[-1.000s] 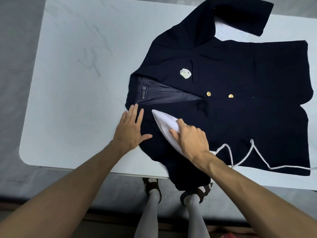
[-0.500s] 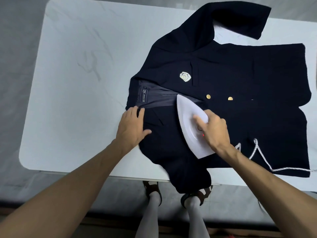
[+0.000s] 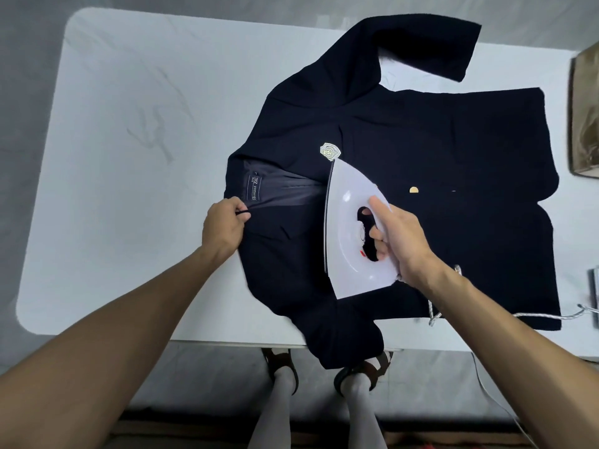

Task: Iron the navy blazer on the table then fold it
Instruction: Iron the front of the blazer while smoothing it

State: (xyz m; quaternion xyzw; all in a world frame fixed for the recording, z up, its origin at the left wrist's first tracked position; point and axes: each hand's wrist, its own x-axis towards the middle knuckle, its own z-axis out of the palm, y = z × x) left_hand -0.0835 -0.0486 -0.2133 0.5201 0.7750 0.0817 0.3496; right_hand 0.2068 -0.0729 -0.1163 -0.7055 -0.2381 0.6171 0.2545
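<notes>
The white table (image 3: 123, 176) runs out past the left hand (image 3: 223, 230). That hand sits at the collar end of the navy blazer (image 3: 437, 150). Its fingers are curled in, and thumb and fingertips pinch the edge of the front panel just below the open neck. Just beyond its knuckles the grey lining shows, with a woven label (image 3: 255, 187) sewn into it.

The blazer lies front up on the table, collar toward the left hand and hem well out past the right one. One sleeve (image 3: 421, 43) bends away on the far side. The other sleeve (image 3: 346, 341) droops over the near table edge, between the two forearms.

Between the hands a white iron (image 3: 343, 222) rests on the blazer's chest, its tip pointing away at a pale badge (image 3: 330, 151). Whether its sole lies fully flat I cannot tell. The right hand (image 3: 400, 241) is wrapped round the iron's handle, fingers through the opening and thumb laid along the top.

A gold button (image 3: 413, 189) sits just beyond that thumb. From behind the right wrist a pale braided cord (image 3: 547, 315) trails across the hem toward the table's right end. Well past the right hand stands a brown box (image 3: 583, 118). Below the near edge are the person's feet in white socks and brown sandals (image 3: 282, 367).
</notes>
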